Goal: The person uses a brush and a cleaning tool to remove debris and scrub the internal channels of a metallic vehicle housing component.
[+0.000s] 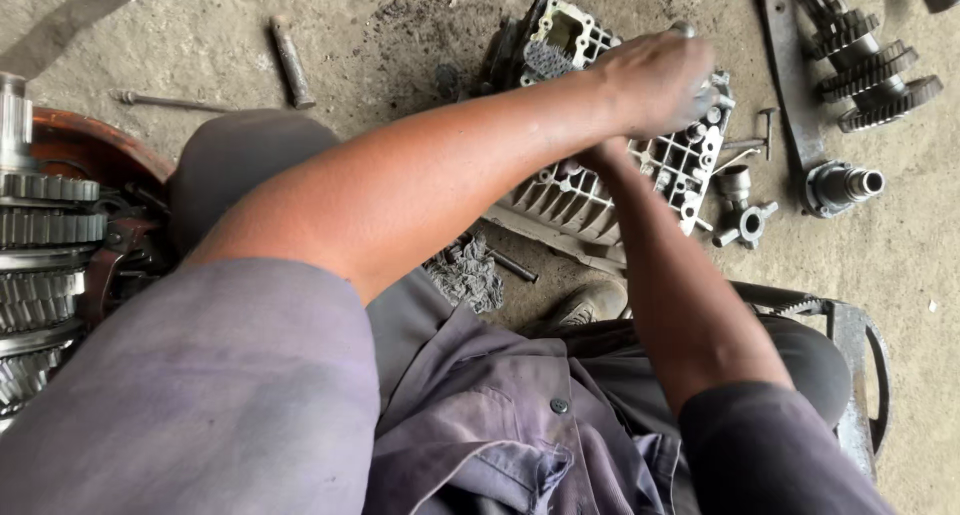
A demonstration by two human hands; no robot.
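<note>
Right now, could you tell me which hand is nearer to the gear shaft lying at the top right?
Left. The left hand rests on the aluminium housing beside the gear shaft; the right hand sits under it, farther away.

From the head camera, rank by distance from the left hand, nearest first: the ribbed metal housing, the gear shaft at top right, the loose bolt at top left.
1. Ribbed metal housing: directly under the left hand.
2. Gear shaft: to the right.
3. Loose bolt: far left, across the floor.

Cast housing [600,190]: dull grey metal, ribbed, grimy. Gear shaft [868,73]: dark oily steel. Floor [380,35]: rough, stained concrete.
</note>
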